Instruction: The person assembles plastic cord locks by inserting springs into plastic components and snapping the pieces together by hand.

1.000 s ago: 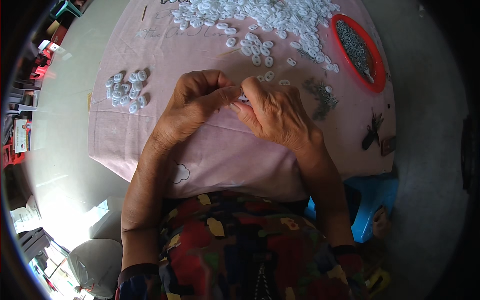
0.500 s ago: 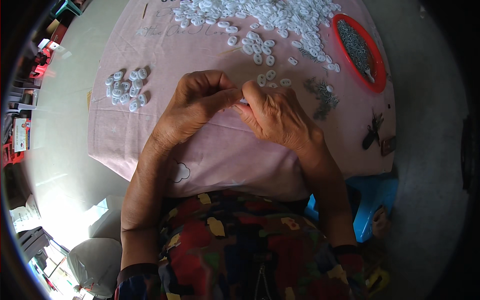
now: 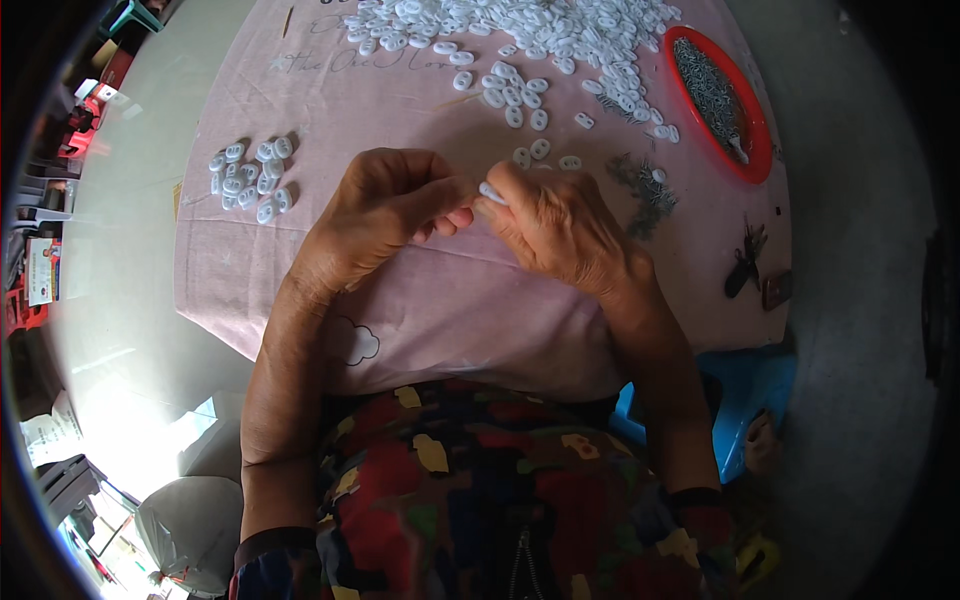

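Note:
Over the near part of the pink-covered table, my two hands meet almost fingertip to fingertip. Between the thumb and forefinger of my right hand (image 3: 565, 225) is a small white oval plastic piece (image 3: 491, 192), its end sticking out toward the left. My left hand (image 3: 385, 205) is closed in a pinch beside it; whatever it may hold is too small or hidden to make out. Just beyond the right hand lie a few loose white oval pieces (image 3: 540, 149) with two holes each. A separate group of such pieces (image 3: 248, 178) sits to the left.
A big heap of white oval pieces (image 3: 540, 30) covers the far side. At the right stands a red oval tray (image 3: 765, 150) full of small metal screws, with more screws (image 3: 648, 195) scattered on the cloth. Keys (image 3: 742, 268) lie near the right edge; a blue stool (image 3: 755, 385) stands below.
My hands have drawn slightly apart at the fingertips. The white piece, mostly hidden before, now shows in my right hand's pinch.

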A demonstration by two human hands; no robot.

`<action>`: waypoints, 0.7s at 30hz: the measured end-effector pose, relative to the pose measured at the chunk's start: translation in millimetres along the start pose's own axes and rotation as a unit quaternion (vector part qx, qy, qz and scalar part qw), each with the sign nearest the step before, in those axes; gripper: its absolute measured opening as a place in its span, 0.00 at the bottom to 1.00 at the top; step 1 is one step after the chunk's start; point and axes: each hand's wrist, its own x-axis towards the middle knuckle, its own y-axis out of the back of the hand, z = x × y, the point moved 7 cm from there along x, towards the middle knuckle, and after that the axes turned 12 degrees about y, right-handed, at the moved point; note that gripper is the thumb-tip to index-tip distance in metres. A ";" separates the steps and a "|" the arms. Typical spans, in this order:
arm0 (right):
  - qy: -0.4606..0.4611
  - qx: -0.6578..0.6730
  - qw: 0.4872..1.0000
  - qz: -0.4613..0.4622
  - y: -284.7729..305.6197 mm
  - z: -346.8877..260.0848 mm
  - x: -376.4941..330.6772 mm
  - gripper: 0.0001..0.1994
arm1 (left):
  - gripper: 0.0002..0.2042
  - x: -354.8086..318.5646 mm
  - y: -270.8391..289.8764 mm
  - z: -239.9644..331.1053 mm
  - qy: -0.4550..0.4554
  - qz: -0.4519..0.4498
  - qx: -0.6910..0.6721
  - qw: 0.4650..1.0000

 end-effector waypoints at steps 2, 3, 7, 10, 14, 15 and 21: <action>-0.030 -0.057 0.998 0.005 6.8 4.7 2.9 0.10 | 0.10 -1.7 -0.3 -0.3 0.023 0.012 0.026 0.999; -0.031 -0.057 0.998 0.006 5.9 4.7 3.5 0.10 | 0.11 -2.9 -3.6 0.5 0.029 0.020 0.006 0.999; 0.010 -0.083 0.996 0.033 6.8 -1.7 5.7 0.12 | 0.11 -4.1 -6.6 2.0 0.029 0.025 0.018 0.999; 0.003 -0.085 0.996 0.020 5.5 -2.9 4.9 0.13 | 0.11 -1.6 -5.2 0.9 -0.007 0.025 0.016 1.000; 0.009 -0.073 0.997 0.007 4.2 -5.1 5.8 0.14 | 0.10 -1.5 -3.2 -1.9 -0.010 0.039 0.014 0.999; 0.009 -0.072 0.997 0.007 5.1 -6.4 6.7 0.14 | 0.09 0.1 -0.4 -5.5 -0.004 0.033 -0.008 0.999; -0.008 -0.043 0.999 -0.001 4.9 -3.5 5.4 0.16 | 0.08 0.2 0.3 -4.8 0.003 0.030 -0.035 0.999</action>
